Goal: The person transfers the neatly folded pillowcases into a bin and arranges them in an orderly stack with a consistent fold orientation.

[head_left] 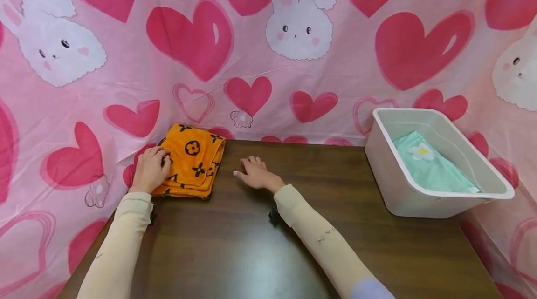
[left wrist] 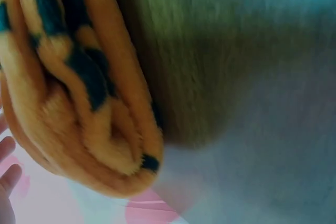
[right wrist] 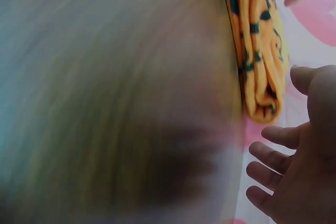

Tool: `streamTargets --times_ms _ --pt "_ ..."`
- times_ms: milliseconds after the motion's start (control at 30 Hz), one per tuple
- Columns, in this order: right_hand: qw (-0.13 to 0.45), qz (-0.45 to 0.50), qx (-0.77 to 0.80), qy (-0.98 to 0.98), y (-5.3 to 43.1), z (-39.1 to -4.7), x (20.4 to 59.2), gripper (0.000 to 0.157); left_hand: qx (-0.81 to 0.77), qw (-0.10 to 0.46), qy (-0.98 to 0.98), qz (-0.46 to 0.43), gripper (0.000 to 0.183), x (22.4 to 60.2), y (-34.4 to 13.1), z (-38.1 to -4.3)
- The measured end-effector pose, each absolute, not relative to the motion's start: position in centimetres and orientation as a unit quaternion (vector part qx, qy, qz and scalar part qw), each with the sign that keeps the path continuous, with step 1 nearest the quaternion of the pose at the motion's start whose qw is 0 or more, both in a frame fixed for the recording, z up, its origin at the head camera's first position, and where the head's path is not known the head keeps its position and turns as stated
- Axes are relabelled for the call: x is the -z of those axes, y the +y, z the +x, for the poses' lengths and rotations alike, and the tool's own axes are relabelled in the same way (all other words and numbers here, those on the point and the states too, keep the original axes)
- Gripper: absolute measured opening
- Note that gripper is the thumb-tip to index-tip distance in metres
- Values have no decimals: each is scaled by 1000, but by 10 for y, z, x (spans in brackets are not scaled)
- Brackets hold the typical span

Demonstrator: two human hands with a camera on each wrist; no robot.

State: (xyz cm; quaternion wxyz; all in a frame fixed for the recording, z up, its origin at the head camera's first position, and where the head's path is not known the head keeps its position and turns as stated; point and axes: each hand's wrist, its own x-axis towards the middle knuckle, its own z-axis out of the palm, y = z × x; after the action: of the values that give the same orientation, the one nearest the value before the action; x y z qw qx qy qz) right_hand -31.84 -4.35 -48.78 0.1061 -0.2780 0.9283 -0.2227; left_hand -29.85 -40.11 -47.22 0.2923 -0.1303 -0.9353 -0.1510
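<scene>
The relaxed left grip (head_left: pixel 151 170) and spread right grip (head_left: pixel 258 174), both empty, flank the folded orange cloth (head_left: pixel 194 161); light, even side pressure should keep it neat.

Fabric-walled table corner; I cannot tell the room type. My feed lists: pink fabric hanging (head_left: pixel 251 52), printed hearts (head_left: pixel 197 33) and white rabbits (head_left: pixel 299 29); dark-brown wood-grain tabletop (head_left: pixel 327 173).

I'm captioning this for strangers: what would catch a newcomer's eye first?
Probably the pink backdrop with red hearts and white rabbits, rising behind the brown table. Next, the folded orange cloth at the table's left, by the left hand. Then the pale bin at right, holding mint-green fabric.
</scene>
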Motion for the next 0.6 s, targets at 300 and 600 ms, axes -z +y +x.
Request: streamTargets --times_ms 300,600 --pt "105 -270 206 935 -89 -327 489 67 142 233 -959 -77 30 477 -418 -307" --pt "133 -277 186 933 -125 -329 492 79 147 98 -984 -23 54 483 -434 -313"
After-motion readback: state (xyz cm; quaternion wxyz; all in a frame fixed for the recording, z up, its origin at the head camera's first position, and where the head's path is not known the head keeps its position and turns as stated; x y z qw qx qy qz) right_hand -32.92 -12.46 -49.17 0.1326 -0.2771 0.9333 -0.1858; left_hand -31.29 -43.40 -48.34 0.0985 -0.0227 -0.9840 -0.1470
